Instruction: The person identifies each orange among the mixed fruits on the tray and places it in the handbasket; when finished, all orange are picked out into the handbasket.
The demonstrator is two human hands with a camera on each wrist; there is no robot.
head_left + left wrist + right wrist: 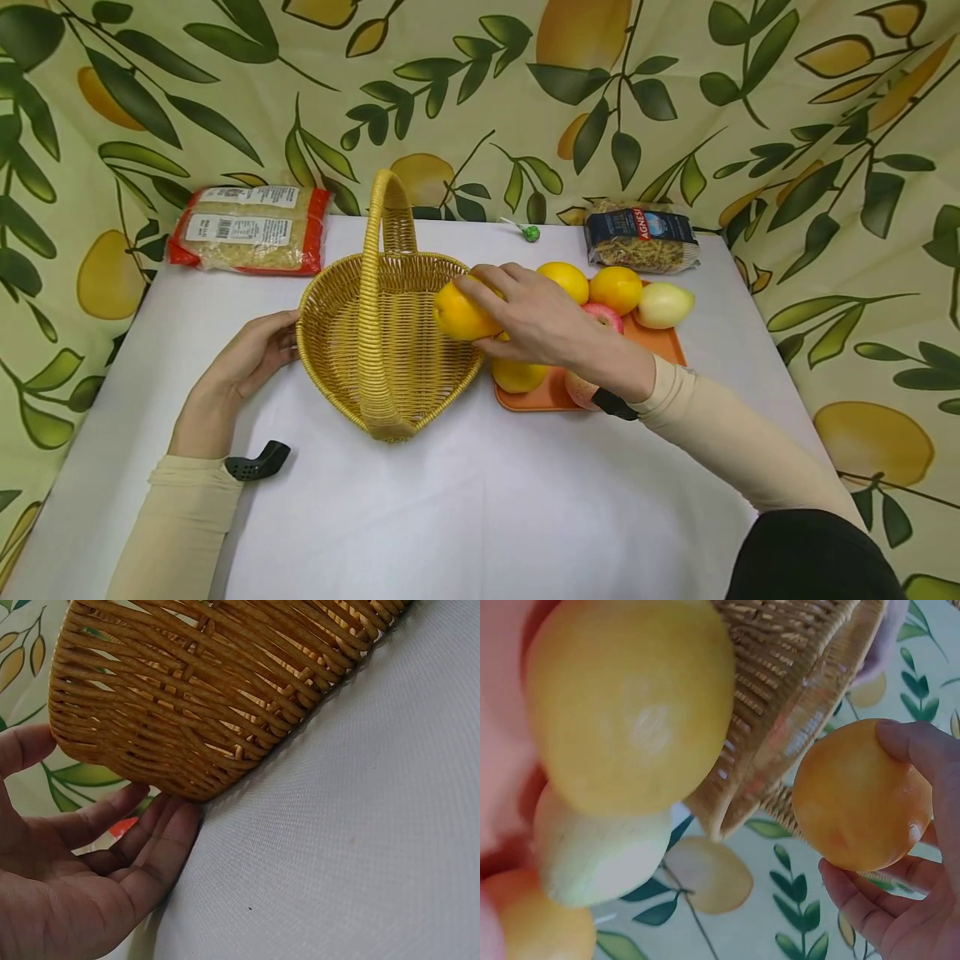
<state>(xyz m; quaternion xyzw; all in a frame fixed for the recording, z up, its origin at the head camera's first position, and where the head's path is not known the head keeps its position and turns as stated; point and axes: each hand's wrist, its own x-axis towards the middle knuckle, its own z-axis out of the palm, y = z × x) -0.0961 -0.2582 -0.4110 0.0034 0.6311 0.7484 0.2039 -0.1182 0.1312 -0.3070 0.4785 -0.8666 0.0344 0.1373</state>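
Note:
An orange (462, 311) is held in the fingers of my right hand (551, 321), over the right rim of an empty wicker basket (330, 350) with a tall arched handle. In the right wrist view, thumb and fingers span the orange (859, 799) from opposite sides. My left hand (251, 358) is at the basket's left side. The left wrist view shows its relaxed fingers (161, 847) touching the woven wall low down and the thumb near the upper edge. Under my right hand lies an orange tray (536, 400) of fruit, partly hidden by the hand and forearm.
The tray carries yellow fruit (519, 377), another orange (617, 289), pinkish apples (602, 316) and a pale green fruit (664, 306). Behind are a red-edged bag (247, 229), a green lollipop (531, 233) and a pasta bag (641, 237). Patterned cloth walls surround the white table (450, 517).

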